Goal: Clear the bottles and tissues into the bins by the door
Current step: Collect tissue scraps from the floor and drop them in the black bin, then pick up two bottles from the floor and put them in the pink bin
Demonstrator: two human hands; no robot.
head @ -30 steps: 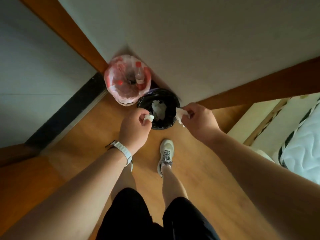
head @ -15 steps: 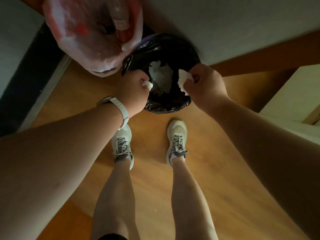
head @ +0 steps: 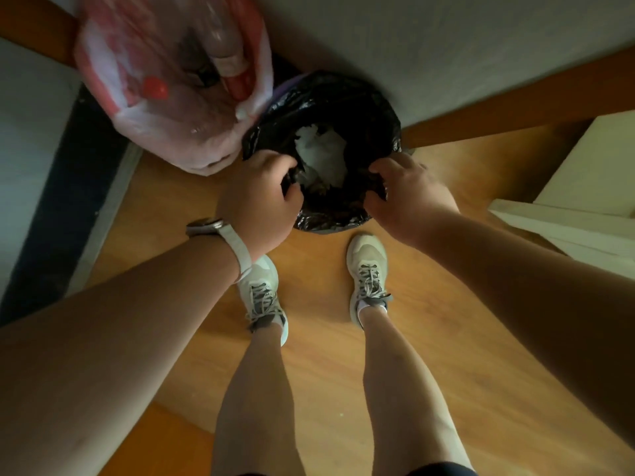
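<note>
Room corner: wooden floor (head: 319, 345), grey wall (head: 429, 46) behind. At left pink-white bag (head: 161, 132), bottles (head: 223, 42) inside. Just beside it, touching, black bin bag (head: 347, 97); white tissues (head: 323, 152) lie inside. Near rim gripped by left hand (head: 257, 204) and right hand (head: 405, 197), fingers curled over plastic. On left wrist white watch (head: 235, 245).
</note>
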